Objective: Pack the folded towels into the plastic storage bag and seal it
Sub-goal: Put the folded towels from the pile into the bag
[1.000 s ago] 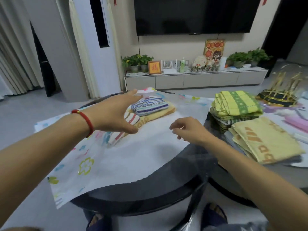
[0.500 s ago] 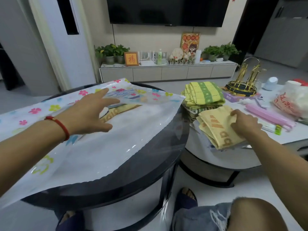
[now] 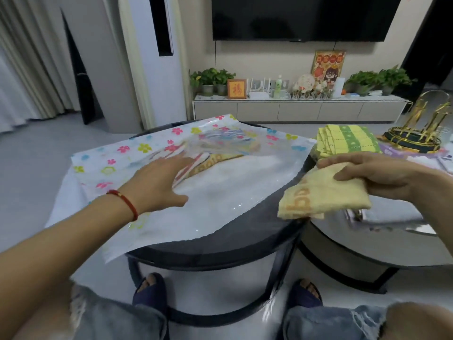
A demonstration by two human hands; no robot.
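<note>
- The right hand (image 3: 382, 177) pinches a folded yellow towel (image 3: 323, 195) in the air, above the gap between the dark round table (image 3: 220, 246) and the pale table (image 3: 367, 231) at right.
- The left hand (image 3: 159, 185), fingers spread wide, presses flat on the flowered plastic storage bag (image 3: 220, 192) lying across the dark table.
- Folded towels (image 3: 220, 148) show through the bag's far end.
- A green-and-yellow towel stack (image 3: 348, 138) sits far right.

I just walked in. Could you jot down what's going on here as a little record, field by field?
Activity: packing folded towels into a flowered plastic storage bag
Bag: lying flat on the dark round table, not sealed
Already inside: a few folded towels, seen through the plastic
Left hand: spread open on the bag
Right hand: gripping a folded yellow towel beside the bag
Waiting: a green and yellow towel stack on the neighbouring table
</note>
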